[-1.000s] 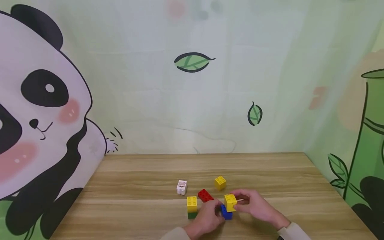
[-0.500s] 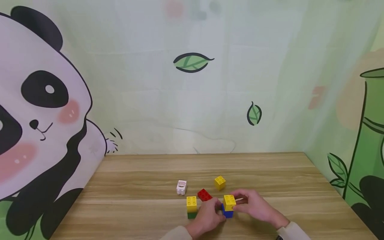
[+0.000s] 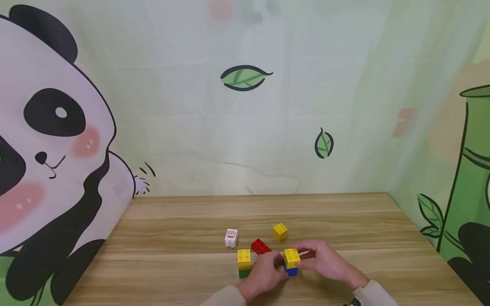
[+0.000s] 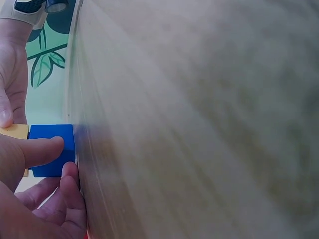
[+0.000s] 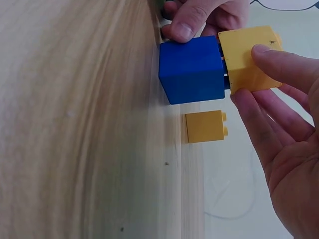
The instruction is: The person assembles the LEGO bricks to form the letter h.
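My left hand holds a blue toy brick on the table, its thumb laid along one side. On top of that, my right hand pinches a yellow brick between thumb and fingers. In the right wrist view the blue brick's studs show in a narrow gap between the two, so the yellow one sits on the studs but not flush. The left wrist view shows the left thumb against the blue brick, with the yellow brick partly hidden behind the hand.
Left of my left hand stands a yellow brick on a green brick. Behind the hands lie a red brick, another yellow brick and a white printed brick. A panda-printed backdrop rises behind the wooden table.
The yellow brick in my right hand has come down and lined up over the blue brick, which has turned straighter under it. Both hands stay close to where they were.
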Tool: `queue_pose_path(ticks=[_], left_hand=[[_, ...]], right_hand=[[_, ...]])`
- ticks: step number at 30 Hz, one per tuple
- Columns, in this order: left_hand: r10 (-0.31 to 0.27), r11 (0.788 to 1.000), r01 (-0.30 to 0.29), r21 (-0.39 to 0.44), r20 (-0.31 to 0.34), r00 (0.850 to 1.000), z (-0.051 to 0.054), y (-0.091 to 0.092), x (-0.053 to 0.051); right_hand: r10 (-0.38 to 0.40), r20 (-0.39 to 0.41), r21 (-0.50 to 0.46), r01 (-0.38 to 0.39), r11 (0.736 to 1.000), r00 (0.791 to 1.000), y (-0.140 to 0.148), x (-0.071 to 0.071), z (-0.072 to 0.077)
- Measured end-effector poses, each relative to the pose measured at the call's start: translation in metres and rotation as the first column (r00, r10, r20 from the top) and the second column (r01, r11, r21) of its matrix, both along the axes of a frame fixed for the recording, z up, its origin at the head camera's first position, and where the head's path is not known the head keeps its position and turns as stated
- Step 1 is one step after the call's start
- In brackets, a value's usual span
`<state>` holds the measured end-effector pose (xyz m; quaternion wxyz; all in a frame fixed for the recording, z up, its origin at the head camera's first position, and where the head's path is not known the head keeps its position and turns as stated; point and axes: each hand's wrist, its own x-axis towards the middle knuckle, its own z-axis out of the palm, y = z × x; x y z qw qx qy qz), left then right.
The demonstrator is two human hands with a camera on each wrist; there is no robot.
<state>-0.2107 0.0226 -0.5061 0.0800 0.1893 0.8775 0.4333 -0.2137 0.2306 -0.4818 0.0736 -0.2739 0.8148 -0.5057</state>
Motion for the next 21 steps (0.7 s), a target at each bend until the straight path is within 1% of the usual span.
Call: queue_pose_path(ticks=[4, 9, 11, 15, 21], left_hand=[[0.008, 1.000, -0.008, 0.005, 0.009, 1.000, 0.0008, 0.0008, 0.0001], [0.020, 1.000, -0.019, -0.004, 0.034, 0.999, 0.0012, 0.0018, 0.0006], [0.022, 1.000, -0.022, -0.013, 0.041, 0.999, 0.0014, 0.0020, 0.0006], [0.024, 0.999, -0.023, -0.023, 0.035, 0.999, 0.0010, 0.0025, -0.0001], [0.021, 0.999, -0.019, -0.035, 0.056, 0.998, 0.0009, 0.0028, -0.0009]], right_hand=[[-0.016, -0.005, 0.012, 0.016, 1.000, 1.000, 0.0007, -0.0001, 0.0004], [-0.035, 0.018, 0.028, 0.035, 0.999, 0.999, 0.0021, 0.0012, 0.0006], [-0.033, 0.018, 0.027, 0.032, 0.999, 0.999, 0.0025, 0.0012, 0.0012], [-0.012, -0.006, 0.018, 0.012, 1.000, 1.000, 0.0022, 0.0005, 0.0030], [0.004, -0.020, 0.028, -0.004, 1.000, 1.000, 0.0000, -0.0004, 0.0048]])
